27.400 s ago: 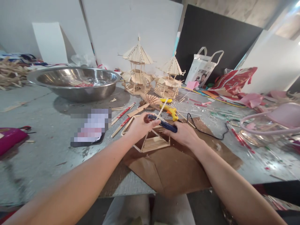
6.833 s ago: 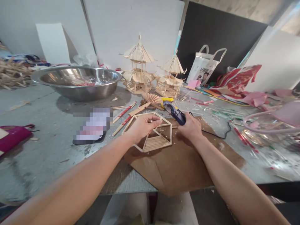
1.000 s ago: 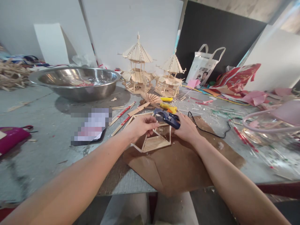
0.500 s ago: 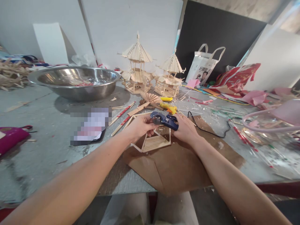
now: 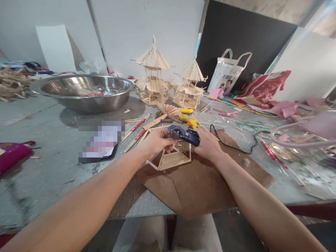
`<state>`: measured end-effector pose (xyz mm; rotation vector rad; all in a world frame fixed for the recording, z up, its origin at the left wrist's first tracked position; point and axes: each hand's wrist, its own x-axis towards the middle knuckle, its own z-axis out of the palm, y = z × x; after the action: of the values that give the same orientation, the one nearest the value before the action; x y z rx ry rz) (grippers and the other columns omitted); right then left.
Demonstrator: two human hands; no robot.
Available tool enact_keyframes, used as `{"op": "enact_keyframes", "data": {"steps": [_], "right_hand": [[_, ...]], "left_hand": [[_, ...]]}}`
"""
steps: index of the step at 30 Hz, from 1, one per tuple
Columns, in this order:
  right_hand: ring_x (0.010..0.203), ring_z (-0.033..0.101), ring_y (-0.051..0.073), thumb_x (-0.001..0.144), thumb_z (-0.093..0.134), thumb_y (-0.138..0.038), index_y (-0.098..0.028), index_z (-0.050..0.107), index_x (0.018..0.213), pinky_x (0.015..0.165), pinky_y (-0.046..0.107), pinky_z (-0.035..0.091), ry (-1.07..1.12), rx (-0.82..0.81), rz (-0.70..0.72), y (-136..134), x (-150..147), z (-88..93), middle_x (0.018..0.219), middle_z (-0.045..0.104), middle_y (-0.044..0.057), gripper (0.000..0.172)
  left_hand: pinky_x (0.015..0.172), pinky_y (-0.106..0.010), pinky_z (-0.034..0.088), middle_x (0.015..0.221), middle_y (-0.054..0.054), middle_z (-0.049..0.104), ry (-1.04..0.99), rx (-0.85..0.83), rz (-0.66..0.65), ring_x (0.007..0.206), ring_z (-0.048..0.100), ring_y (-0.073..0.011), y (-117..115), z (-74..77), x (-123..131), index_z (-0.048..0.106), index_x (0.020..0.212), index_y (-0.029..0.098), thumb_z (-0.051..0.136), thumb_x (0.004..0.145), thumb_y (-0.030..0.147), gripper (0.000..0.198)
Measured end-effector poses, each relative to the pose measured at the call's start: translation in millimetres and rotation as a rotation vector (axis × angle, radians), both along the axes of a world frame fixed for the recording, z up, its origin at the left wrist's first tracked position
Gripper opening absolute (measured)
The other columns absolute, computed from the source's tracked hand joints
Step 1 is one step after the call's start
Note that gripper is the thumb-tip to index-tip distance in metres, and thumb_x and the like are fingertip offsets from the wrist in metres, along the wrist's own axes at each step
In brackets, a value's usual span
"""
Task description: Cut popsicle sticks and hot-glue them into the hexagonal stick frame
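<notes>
My right hand (image 5: 207,144) is wrapped round the handle of a dark blue hand cutter (image 5: 193,136). At the cutter's curved jaw end, my left hand (image 5: 159,141) is closed in a pinch; what its fingers hold is hidden. Below both hands lies a frame of thin wooden sticks (image 5: 174,160), with one wedge filled by sticks side by side. It rests on a brown cardboard sheet (image 5: 204,189). Just beyond the cutter is a yellow glue gun (image 5: 191,121), and behind that a yellow-handled tool (image 5: 186,111).
Two stick pagodas (image 5: 154,64) (image 5: 193,75) stand at the back. A steel basin (image 5: 86,101) and a phone (image 5: 102,141) are on the left. A black cord (image 5: 246,152) crosses the right side, near a pink-handled container (image 5: 309,129) and scattered sticks.
Almost nothing differs. Both hands and the cutter stay in place over the stick frame; the whole view has shifted very slightly.
</notes>
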<state>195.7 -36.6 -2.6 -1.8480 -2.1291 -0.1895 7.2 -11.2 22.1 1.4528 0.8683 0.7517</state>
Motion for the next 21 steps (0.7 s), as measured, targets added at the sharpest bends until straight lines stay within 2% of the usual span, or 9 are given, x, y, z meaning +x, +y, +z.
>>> {"op": "enact_keyframes", "data": {"steps": [7, 21], "right_hand": [[0.078, 0.055, 0.024, 0.061, 0.051, -0.032, -0.016, 0.049, 0.099, 0.066, 0.033, 0.038, 0.011, -0.016, -0.032, -1.3, -2.1, 1.2, 0.085, 0.060, 0.010, 0.041], [0.071, 0.058, 0.020, 0.061, 0.051, -0.031, -0.021, 0.055, 0.089, 0.058, 0.027, 0.036, -0.074, -0.076, -0.150, -6.4, -6.3, 6.8, 0.078, 0.064, 0.004, 0.030]], "left_hand": [[0.042, -0.019, 0.039, 0.045, 0.005, 0.048, -0.002, 0.015, -0.018, 0.041, 0.046, -0.0064, 2.2, -3.0, -1.2, 0.053, 0.067, 0.013, 0.063, 0.061, 0.019, 0.014], [0.040, -0.018, 0.038, 0.044, 0.005, 0.048, -0.019, 0.008, -0.027, 0.041, 0.046, -0.0061, 2.4, -1.9, -1.7, 0.055, 0.068, 0.012, 0.063, 0.062, 0.020, 0.013]]}}
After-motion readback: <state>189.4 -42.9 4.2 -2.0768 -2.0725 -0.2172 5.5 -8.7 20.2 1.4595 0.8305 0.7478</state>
